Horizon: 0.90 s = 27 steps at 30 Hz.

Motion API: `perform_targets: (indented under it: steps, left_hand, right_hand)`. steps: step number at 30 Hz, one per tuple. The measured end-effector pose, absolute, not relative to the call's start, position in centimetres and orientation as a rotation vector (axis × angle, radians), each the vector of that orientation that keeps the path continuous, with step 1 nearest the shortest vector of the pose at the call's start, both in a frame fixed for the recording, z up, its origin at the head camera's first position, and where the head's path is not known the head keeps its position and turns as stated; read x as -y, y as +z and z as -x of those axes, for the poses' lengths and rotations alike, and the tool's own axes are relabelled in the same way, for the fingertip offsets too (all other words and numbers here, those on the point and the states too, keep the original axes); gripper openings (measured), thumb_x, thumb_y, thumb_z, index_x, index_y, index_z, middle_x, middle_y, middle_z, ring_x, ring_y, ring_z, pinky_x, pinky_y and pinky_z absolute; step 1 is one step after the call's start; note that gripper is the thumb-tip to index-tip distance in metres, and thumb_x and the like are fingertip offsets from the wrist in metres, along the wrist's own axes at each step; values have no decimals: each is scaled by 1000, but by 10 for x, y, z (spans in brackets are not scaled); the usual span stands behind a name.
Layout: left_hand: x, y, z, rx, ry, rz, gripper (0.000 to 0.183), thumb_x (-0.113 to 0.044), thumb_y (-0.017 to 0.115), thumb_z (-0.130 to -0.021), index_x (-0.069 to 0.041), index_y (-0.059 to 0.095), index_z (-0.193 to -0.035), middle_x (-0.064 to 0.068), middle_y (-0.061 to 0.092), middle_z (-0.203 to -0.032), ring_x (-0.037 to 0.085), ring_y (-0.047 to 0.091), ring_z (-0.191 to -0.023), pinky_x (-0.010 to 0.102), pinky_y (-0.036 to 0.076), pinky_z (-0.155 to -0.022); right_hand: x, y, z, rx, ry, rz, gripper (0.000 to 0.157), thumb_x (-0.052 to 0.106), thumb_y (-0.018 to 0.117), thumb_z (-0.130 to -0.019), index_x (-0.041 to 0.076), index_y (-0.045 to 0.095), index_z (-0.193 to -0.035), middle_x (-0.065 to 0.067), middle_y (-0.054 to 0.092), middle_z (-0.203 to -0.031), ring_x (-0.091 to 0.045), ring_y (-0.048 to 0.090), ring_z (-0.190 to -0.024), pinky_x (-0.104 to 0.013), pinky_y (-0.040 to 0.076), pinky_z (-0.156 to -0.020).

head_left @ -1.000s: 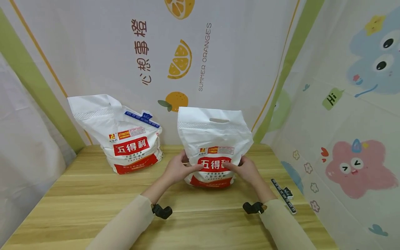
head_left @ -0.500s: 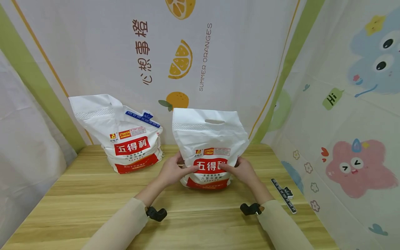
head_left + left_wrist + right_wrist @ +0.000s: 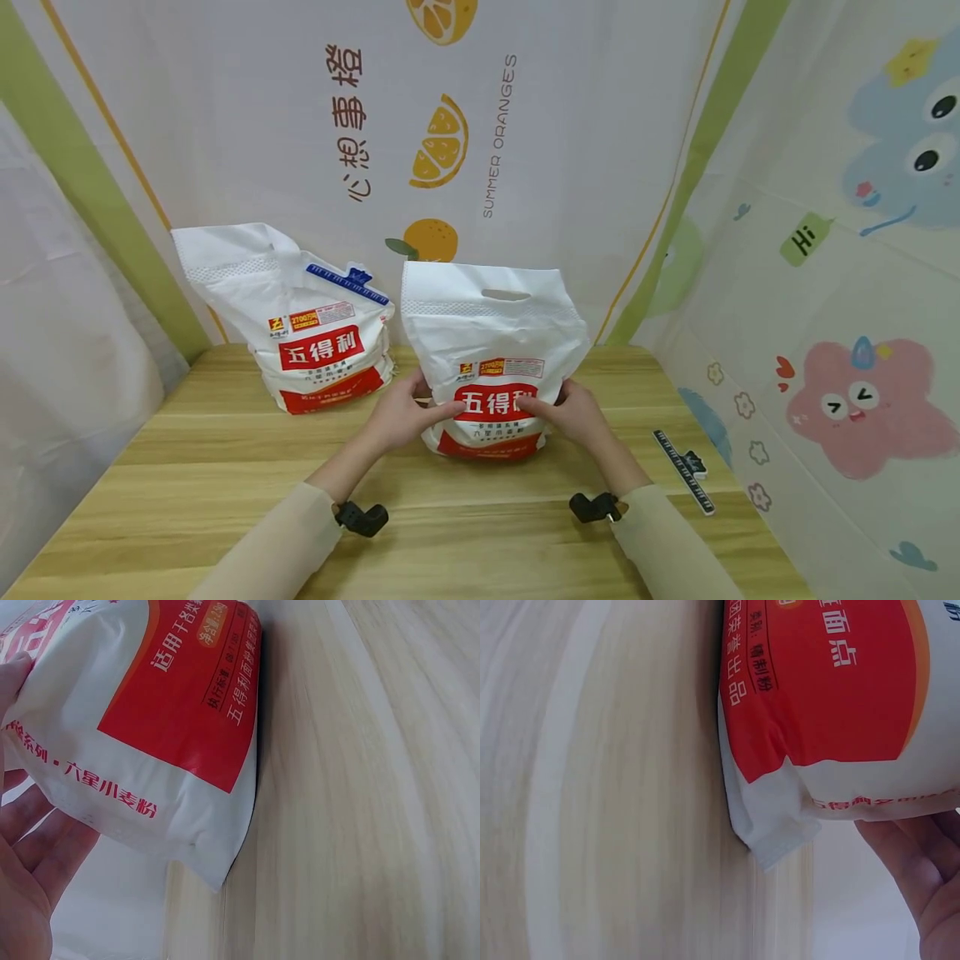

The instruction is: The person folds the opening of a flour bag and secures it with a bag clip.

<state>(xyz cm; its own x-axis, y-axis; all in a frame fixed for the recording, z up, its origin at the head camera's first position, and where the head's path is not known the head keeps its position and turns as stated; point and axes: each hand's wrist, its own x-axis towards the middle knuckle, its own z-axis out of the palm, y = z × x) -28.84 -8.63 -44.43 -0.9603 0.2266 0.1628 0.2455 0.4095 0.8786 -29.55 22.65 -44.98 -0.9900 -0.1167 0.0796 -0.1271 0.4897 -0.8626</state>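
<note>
A white and red flour bag (image 3: 491, 358) with a cut-out handle stands upright on the table between my two hands. On its left side my left hand (image 3: 401, 412) grips it, the thumb lying across the front label and the fingers going behind. My right hand (image 3: 577, 412) holds the opposite side the same way. In the left wrist view, curled fingers (image 3: 52, 847) reach beneath the bag's side seam. The right wrist view has the bag's lower corner (image 3: 780, 844) by the tabletop, with fingers (image 3: 907, 862) behind its side.
Farther left stands a second flour bag (image 3: 322, 354), its top folded over and held by a blue clip (image 3: 348, 282). A black clip (image 3: 684, 471) lies near the right edge of the wooden table (image 3: 480, 533). Printed curtains (image 3: 562, 125) hang behind and at both sides.
Both hands have shifted the flour bag between them to the left and slightly toward me. The head view has turned a little. The other bag and the black clip stay in place.
</note>
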Motion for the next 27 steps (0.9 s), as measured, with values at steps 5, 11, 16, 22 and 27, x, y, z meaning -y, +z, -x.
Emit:
perform_targets:
  steps: [5, 11, 16, 22, 27]
  left_hand:
    - [94, -443, 284, 2624, -1640, 424, 68, -66, 83, -71, -32, 62, -126, -8, 72, -119, 17, 70, -108, 42, 59, -89]
    - [104, -443, 280, 2633, -1625, 427, 68, -66, 82, -73, -31, 61, -127, -7, 72, -120, 18, 70, -108, 42, 60, -88]
    - [111, -445, 277, 2635, -1588, 430, 65, -64, 81, -75, -28, 63, -127, -6, 73, -118, 18, 72, -106, 41, 60, -87]
    - [116, -446, 274, 2647, -1572, 410, 65, -65, 81, -74, -29, 64, -126, -7, 74, -115, 17, 72, -104, 39, 60, -85]
    - [121, -445, 272, 2645, -1579, 415, 65, -64, 82, -75, -30, 63, -127, -8, 73, -117, 18, 72, -105, 40, 60, -85]
  right_hand:
    - [-219, -450, 294, 2699, 1574, -256, 64, 60, 84, -75, 24, 64, -124, 2, 73, -116, -19, 70, -105, -39, 60, -88]
    - [-212, -451, 293, 2690, 1585, -280, 64, 60, 84, -75, 25, 64, -124, 4, 73, -115, -19, 71, -104, -39, 60, -87]
    - [-206, -450, 291, 2688, 1572, -301, 60, 58, 85, -75, 23, 66, -120, 3, 75, -110, -18, 72, -100, -37, 60, -84]
    - [-201, -450, 290, 2687, 1597, -297, 60, 57, 86, -74, 23, 67, -119, 3, 75, -109, -17, 72, -98, -38, 60, -84]
    - [-198, -451, 290, 2695, 1592, -299, 60, 59, 85, -74, 23, 67, -118, 3, 75, -108, -17, 72, -98, -38, 60, -84]
